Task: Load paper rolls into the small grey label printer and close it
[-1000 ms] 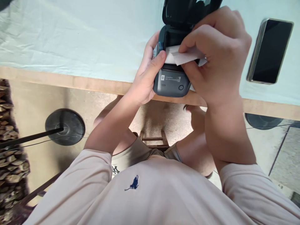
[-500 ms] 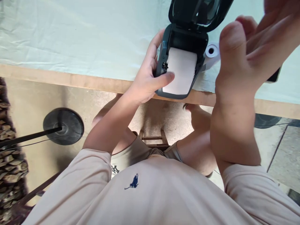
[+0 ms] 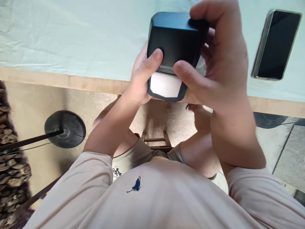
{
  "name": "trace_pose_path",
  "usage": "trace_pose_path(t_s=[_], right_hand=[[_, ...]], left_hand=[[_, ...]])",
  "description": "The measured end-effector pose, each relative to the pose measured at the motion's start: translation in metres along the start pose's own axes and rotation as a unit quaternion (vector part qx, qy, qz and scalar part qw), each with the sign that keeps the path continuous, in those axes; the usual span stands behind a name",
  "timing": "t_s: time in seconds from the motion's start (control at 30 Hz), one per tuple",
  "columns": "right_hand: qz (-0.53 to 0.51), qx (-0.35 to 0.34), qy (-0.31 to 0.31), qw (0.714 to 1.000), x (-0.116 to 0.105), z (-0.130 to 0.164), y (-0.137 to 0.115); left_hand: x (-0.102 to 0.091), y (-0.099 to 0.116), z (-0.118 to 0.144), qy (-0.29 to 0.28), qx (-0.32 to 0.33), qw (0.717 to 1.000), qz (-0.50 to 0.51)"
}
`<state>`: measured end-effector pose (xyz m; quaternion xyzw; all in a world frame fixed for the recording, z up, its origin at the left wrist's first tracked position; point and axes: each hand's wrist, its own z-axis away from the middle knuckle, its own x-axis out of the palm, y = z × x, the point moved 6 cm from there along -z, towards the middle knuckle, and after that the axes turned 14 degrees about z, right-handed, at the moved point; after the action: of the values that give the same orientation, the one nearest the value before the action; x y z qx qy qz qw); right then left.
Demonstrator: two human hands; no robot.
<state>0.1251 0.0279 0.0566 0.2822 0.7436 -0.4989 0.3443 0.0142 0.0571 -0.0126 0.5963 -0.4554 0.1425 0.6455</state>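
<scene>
Label printer (image 3: 175, 41), dark, lid down, white paper (image 3: 165, 85) showing at its near end; sat at the table's near edge (image 3: 71, 82). Left hand (image 3: 143, 76) and right hand (image 3: 219, 63) both clamped on it. Phone (image 3: 275, 44) lay right, apart. Pale cloth (image 3: 83, 35) stretched bare to the left and far.

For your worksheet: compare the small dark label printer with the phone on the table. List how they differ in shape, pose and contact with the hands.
The label printer is a chunky box; the phone is a thin slab. The printer is gripped by the left hand and right hand; the phone lies flat on the table, untouched. White paper shows at the printer's front; the phone's screen is blank. Both are dark.
</scene>
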Motion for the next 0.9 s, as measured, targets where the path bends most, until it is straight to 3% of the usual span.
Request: trace_pose_path(t_s=[0.1, 0.23, 0.43, 0.7, 0.77, 0.83, 0.9], right_hand=[[-0.018, -0.040, 0.010, 0.999, 0.003, -0.001, -0.002], [-0.025, -0.013, 0.025, 0.999, 0.001, -0.002, 0.002], [-0.010, 0.012, 0.044, 0.999, -0.007, 0.001, 0.007], [-0.001, -0.046, -0.012, 0.999, -0.007, 0.002, 0.005], [0.051, -0.036, 0.018, 0.998, -0.012, 0.002, 0.003], [0.084, 0.011, 0.095, 0.992, -0.022, 0.003, 0.005], [0.049, 0.049, 0.137, 0.988, -0.026, 0.003, 0.006]], left_hand=[[0.001, 0.000, 0.001, 0.003, -0.009, 1.000, 0.020], [0.004, 0.002, 0.003, 0.000, -0.012, 0.999, 0.046], [-0.001, -0.010, 0.001, 0.067, -0.104, 0.987, 0.100], [-0.017, -0.005, -0.002, 0.139, -0.006, 0.990, 0.036], [-0.015, -0.005, -0.002, 0.131, -0.023, 0.990, 0.051], [-0.008, -0.008, -0.004, 0.089, -0.071, 0.991, 0.069], [-0.001, -0.010, -0.004, 0.048, -0.104, 0.991, 0.066]])
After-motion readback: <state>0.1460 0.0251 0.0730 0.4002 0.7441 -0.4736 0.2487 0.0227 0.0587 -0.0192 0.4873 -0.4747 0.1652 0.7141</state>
